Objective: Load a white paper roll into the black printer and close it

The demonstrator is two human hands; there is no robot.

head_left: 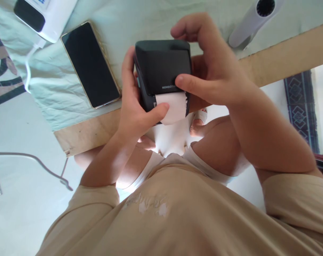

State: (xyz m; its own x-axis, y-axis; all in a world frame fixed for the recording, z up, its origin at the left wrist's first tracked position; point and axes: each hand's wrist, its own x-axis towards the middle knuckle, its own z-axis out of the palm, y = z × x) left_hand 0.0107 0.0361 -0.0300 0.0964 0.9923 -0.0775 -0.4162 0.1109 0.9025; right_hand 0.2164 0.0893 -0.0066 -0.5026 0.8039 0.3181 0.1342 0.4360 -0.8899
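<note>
A black label printer [161,67] with a lid lettered "NIIMBOT" is held up between both hands, near the table's front edge. White label paper [174,112] sticks out of its near side. My left hand [136,103] wraps round the printer's left side, its thumb lying on the paper. From the right, my right hand [206,64] grips the printer with the thumb on the lid's lower right corner. Its index finger is raised and bent above the far right corner. The printer's underside is hidden.
A smartphone [90,65] with a dark screen lies left on the pale green cloth [118,21]. Behind it stands a white device [54,21] with a white cable [28,71]. A pale cylindrical device [250,23] is at the back right. The wooden table edge [278,57] runs across.
</note>
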